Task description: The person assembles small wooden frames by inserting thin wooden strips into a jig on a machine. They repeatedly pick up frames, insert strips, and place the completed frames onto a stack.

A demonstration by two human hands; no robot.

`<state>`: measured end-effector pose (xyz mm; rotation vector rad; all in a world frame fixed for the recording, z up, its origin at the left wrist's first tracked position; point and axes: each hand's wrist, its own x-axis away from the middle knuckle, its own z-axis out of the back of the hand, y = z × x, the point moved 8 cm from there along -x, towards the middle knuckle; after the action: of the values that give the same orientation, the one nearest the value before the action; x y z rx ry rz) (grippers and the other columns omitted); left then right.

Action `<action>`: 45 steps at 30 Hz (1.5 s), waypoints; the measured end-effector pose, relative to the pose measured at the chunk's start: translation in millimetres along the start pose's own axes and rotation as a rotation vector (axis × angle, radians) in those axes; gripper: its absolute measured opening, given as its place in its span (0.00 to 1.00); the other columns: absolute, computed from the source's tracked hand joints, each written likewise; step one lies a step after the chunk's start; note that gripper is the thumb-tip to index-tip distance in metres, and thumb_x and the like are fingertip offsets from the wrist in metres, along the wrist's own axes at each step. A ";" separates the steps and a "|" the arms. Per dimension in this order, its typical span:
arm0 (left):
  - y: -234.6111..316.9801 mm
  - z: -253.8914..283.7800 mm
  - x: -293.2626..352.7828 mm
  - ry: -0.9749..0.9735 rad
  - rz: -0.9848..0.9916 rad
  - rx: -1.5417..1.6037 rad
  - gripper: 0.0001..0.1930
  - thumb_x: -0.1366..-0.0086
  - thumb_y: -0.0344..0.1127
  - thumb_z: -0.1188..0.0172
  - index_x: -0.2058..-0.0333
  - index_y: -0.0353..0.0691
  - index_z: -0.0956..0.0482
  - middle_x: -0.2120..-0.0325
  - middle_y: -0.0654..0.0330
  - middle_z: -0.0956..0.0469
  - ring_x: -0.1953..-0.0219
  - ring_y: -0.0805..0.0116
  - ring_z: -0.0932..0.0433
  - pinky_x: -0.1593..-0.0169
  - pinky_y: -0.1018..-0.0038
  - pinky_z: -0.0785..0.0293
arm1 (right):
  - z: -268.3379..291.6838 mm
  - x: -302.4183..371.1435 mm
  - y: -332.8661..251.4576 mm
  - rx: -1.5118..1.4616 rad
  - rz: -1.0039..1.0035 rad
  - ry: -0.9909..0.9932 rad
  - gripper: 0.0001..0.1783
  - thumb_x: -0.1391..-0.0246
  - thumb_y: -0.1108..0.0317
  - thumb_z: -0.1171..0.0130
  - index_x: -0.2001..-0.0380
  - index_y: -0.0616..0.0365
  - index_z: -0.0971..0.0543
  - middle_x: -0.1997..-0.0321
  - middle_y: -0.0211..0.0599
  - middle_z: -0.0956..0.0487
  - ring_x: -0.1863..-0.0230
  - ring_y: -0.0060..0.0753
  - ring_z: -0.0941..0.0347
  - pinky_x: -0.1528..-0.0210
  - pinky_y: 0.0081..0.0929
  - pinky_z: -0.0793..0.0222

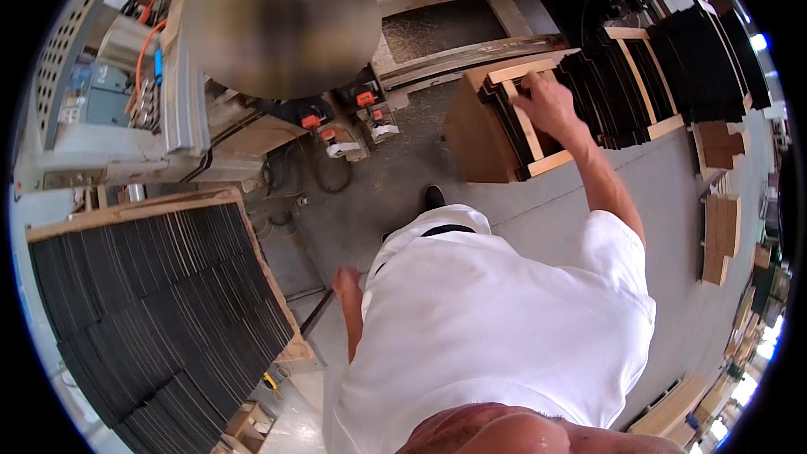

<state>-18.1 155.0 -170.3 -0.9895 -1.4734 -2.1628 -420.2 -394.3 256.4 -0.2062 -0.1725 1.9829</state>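
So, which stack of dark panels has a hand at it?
The stack with the large brown end board, right of centre: the right hand is at its pale wooden frame. No hand is at the others.

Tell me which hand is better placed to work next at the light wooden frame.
Probably the right hand: it is at the upper end of the light wooden frame, fingers bent. The left hand is low beside the white shirt, away from it.
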 end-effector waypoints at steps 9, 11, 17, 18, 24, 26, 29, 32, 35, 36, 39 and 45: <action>295.4 -241.8 61.0 -0.474 -0.427 -0.400 0.13 0.32 0.36 0.45 0.53 0.36 0.24 0.64 0.62 0.22 0.68 0.76 0.23 0.68 0.81 0.27 | -59.5 83.2 46.7 -0.188 -0.304 -0.070 0.18 0.55 0.62 0.34 0.68 0.57 0.32 0.69 0.45 0.21 0.63 0.54 0.24 0.67 0.46 0.31; 338.4 -285.9 74.1 -0.534 -0.469 -0.394 0.15 0.32 0.37 0.45 0.51 0.36 0.25 0.60 0.59 0.21 0.63 0.73 0.21 0.63 0.78 0.24 | -50.7 92.4 53.4 -0.195 -0.437 -0.027 0.16 0.54 0.63 0.35 0.65 0.57 0.30 0.67 0.45 0.20 0.62 0.53 0.24 0.66 0.45 0.30; 442.7 -384.6 98.4 -0.625 -0.533 -0.178 0.18 0.32 0.42 0.45 0.50 0.35 0.26 0.56 0.55 0.21 0.56 0.65 0.20 0.54 0.71 0.23 | 14.8 86.7 48.3 -0.439 -0.443 0.269 0.15 0.49 0.71 0.38 0.57 0.57 0.25 0.70 0.39 0.22 0.70 0.35 0.26 0.67 0.31 0.31; 464.6 -395.0 102.7 -0.638 -0.551 -0.093 0.16 0.32 0.40 0.45 0.53 0.34 0.24 0.59 0.57 0.21 0.59 0.69 0.20 0.58 0.74 0.22 | 22.6 80.0 44.4 -0.512 -0.450 0.285 0.15 0.48 0.72 0.38 0.56 0.58 0.24 0.72 0.37 0.23 0.71 0.30 0.27 0.68 0.28 0.31; 556.1 -489.0 70.8 -0.696 -0.471 0.122 0.29 0.31 0.49 0.48 0.43 0.30 0.35 0.47 0.49 0.28 0.47 0.57 0.26 0.45 0.63 0.27 | 47.3 40.7 -6.2 -0.719 -0.392 0.391 0.14 0.48 0.76 0.38 0.57 0.61 0.23 0.71 0.28 0.28 0.71 0.18 0.36 0.68 0.18 0.37; 578.7 -517.9 50.5 -0.725 -0.370 0.212 0.33 0.32 0.51 0.47 0.39 0.29 0.41 0.43 0.46 0.33 0.42 0.52 0.31 0.41 0.59 0.32 | 40.7 27.1 -17.1 -0.766 -0.382 0.402 0.15 0.50 0.80 0.38 0.58 0.60 0.22 0.68 0.30 0.28 0.70 0.20 0.35 0.67 0.18 0.36; 604.0 -551.0 32.1 -0.775 -0.252 0.339 0.43 0.33 0.55 0.47 0.34 0.30 0.56 0.36 0.42 0.45 0.36 0.44 0.40 0.37 0.54 0.38 | 46.9 3.6 -49.0 -0.639 -0.281 0.397 0.15 0.51 0.80 0.38 0.58 0.59 0.22 0.68 0.32 0.27 0.71 0.23 0.32 0.67 0.20 0.34; 620.2 -571.4 16.8 -0.736 -0.159 0.482 0.43 0.34 0.59 0.48 0.33 0.38 0.55 0.35 0.41 0.48 0.35 0.43 0.43 0.37 0.52 0.38 | 45.3 -21.7 -75.5 -0.608 -0.244 0.388 0.16 0.53 0.81 0.37 0.59 0.56 0.21 0.70 0.34 0.27 0.72 0.29 0.29 0.68 0.25 0.32; 633.2 -584.0 3.2 -0.758 -0.137 0.603 0.43 0.35 0.57 0.46 0.34 0.36 0.54 0.37 0.40 0.47 0.36 0.42 0.42 0.37 0.50 0.39 | 44.7 -49.3 -99.2 -0.529 -0.205 0.343 0.14 0.54 0.79 0.37 0.62 0.55 0.21 0.68 0.36 0.22 0.67 0.35 0.26 0.65 0.29 0.29; 635.2 -584.3 1.3 -0.756 -0.160 0.630 0.43 0.35 0.56 0.45 0.35 0.33 0.53 0.38 0.40 0.46 0.36 0.42 0.42 0.37 0.50 0.38 | 47.2 -58.9 -108.2 -0.512 -0.172 0.341 0.14 0.55 0.80 0.37 0.62 0.55 0.21 0.68 0.37 0.22 0.67 0.36 0.26 0.64 0.29 0.29; 635.4 -590.1 -6.7 -0.776 -0.108 0.672 0.38 0.32 0.50 0.47 0.35 0.35 0.54 0.34 0.43 0.56 0.33 0.46 0.49 0.35 0.49 0.41 | 47.5 -88.7 -128.6 -0.494 -0.075 0.335 0.15 0.56 0.79 0.36 0.62 0.55 0.21 0.68 0.37 0.21 0.66 0.38 0.25 0.63 0.30 0.28; 619.6 -580.3 -8.6 -0.762 -0.095 0.667 0.31 0.31 0.38 0.47 0.37 0.31 0.50 0.37 0.40 0.51 0.36 0.44 0.43 0.40 0.49 0.32 | 37.1 -171.2 -181.5 -0.390 0.215 0.320 0.13 0.57 0.75 0.36 0.65 0.53 0.22 0.68 0.34 0.21 0.61 0.42 0.26 0.56 0.37 0.30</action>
<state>168.4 -623.5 112.6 -1.5470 -2.3789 -1.1675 -198.5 -477.9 342.8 -0.8173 -0.3395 2.0811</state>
